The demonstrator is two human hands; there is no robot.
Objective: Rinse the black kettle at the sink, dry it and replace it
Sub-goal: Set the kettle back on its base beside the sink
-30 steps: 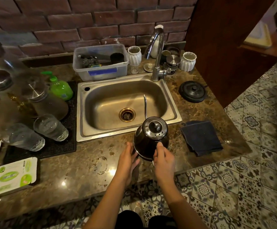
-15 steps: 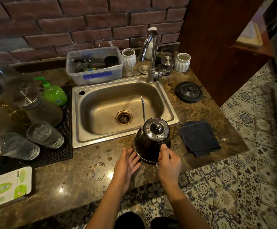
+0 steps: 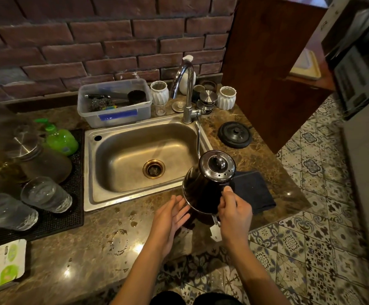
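Counter (image 3: 104, 249): wet patches near front edge. Sink (image 3: 135, 159): dry-looking, tap not running. Cloth (image 3: 254, 190) lies right of sink, partly behind kettle. Kettle (image 3: 207, 183): held over counter's front edge at sink's right corner, lid on, thin spout pointing away.

Right hand (image 3: 234, 210): fingers closed round kettle's handle. Left hand (image 3: 170, 216): fingers loose and spread, palm at kettle's side; contact uncertain.

Judgement: rigid metal, glossy, likely slippery if wet; spout slender, easily knocked. Hold by handle, steady the base.

Handle hidden by right hand; water inside not visible.
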